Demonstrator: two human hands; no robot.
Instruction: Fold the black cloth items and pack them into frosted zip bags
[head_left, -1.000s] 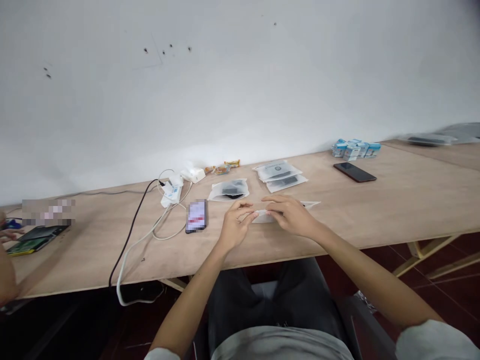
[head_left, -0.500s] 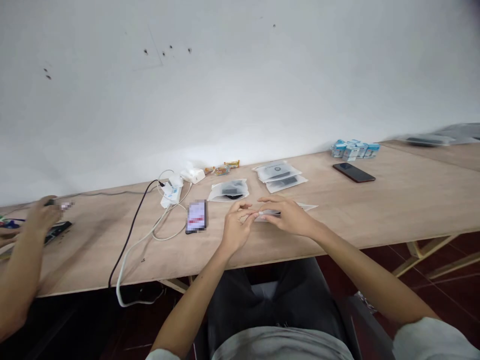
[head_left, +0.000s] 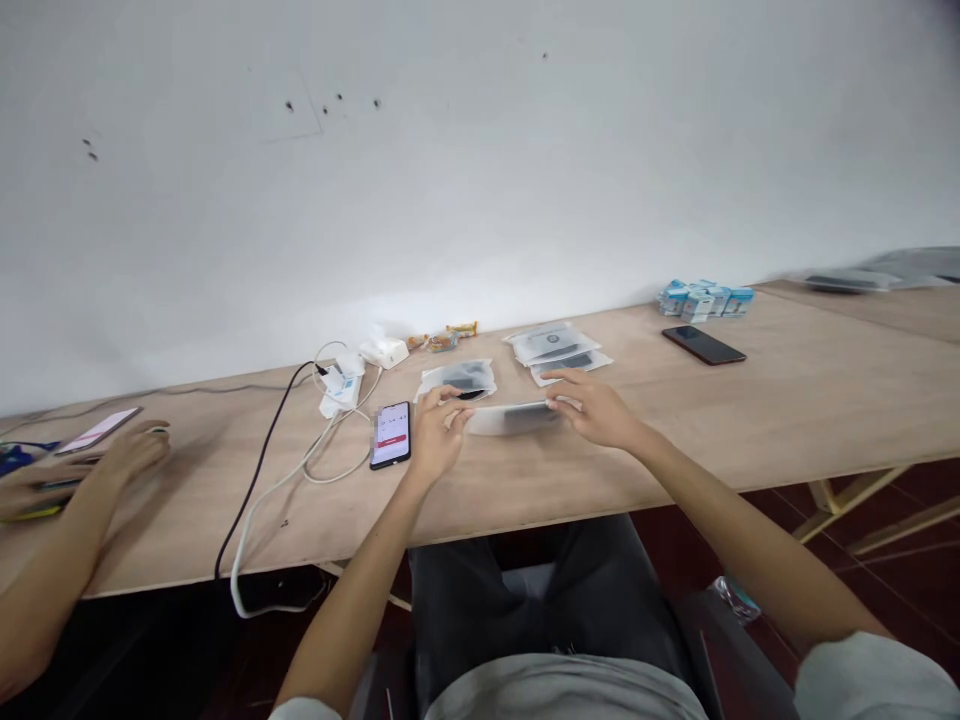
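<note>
**Hands drawn apart, a frosted pouch now stretched between them**

At the left end of the desk (head_left: pixel 300 520), a co-worker's hand (head_left: pixel 135 452) has shifted and now rests low over the surface, beside a phone with a pinkish lit screen (head_left: pixel 97 430). Further right, a white power strip (head_left: pixel 341 393) lies towards the back edge, with cables running down over the front edge. Just right of the cables is a phone with a red bar on its screen (head_left: pixel 390 436).

Next comes the left hand (head_left: pixel 439 430), near the front edge, thumb and fingers pinching the near end of the held pouch (head_left: pixel 499 420). A flat pouch with a dark item (head_left: pixel 450 377) lies just behind this hand, and small snack packets (head_left: pixel 442 342) sit along the back edge.

The held pouch is between the hands, roughly midway along the desk and nearer its front edge. Half a second ago the hands nearly met over it; now its length shows, with a dark patch towards the right end. That suggests a small item inside, and a pouch pulled fairly straight; whether it is sealed, I cannot tell.

The right hand (head_left: pixel 600 412) pinches the other end between thumb and fingers. Behind it, towards the back edge, lie two overlapping pouches (head_left: pixel 553 342). Towards the back right are blue-and-white boxes (head_left: pixel 705 300) and, in front of them, a dark phone (head_left: pixel 703 345).
</note>
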